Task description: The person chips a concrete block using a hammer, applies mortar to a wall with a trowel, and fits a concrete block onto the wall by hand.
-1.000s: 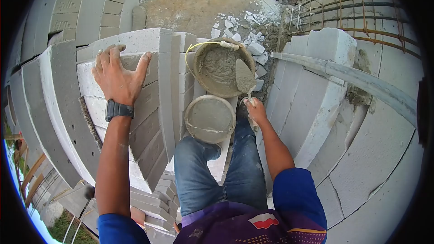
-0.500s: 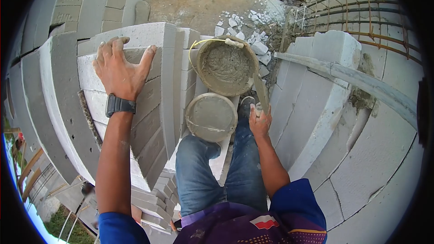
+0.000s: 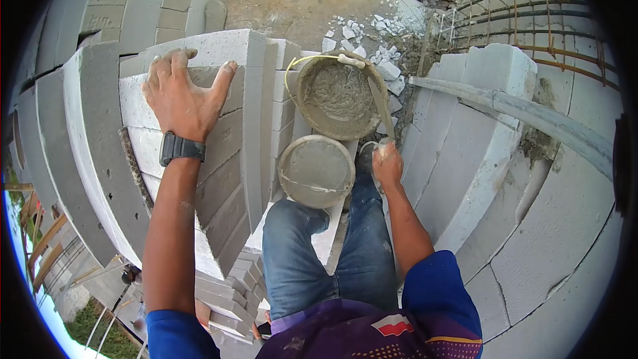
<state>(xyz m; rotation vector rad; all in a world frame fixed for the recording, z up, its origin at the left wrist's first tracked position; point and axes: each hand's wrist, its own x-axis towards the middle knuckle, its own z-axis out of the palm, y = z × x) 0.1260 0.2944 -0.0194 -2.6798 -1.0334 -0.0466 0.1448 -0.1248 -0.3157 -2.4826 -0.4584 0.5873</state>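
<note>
My left hand (image 3: 183, 96), with a black watch at its wrist, rests palm down on the stack of light grey concrete blocks (image 3: 222, 126). Its fingers are spread. In my right hand (image 3: 387, 161) is the handle of a mortar-smeared trowel (image 3: 381, 108), its narrow-looking blade pointing away from me. The blade overlaps the right rim of a bucket of wet mortar (image 3: 337, 96), which has a yellow handle. I cannot tell whether blade and rim touch. Nearer my legs stands a second bucket (image 3: 316, 171) with a smooth grey surface inside and a thin handle across it.
A block wall (image 3: 458, 116) rises to the right, with a grey pipe or hose (image 3: 531, 116) crossing it. Rusty rebar (image 3: 531, 23) juts out at the upper right. Broken block pieces (image 3: 385, 70) litter the ground beyond the mortar bucket. More blocks (image 3: 100, 153) stand at left.
My right hand and the trowel have risen slightly, and the blade has swung left over the mortar bucket's rim. My left hand stays on the blocks. The whole view has shifted slightly.
</note>
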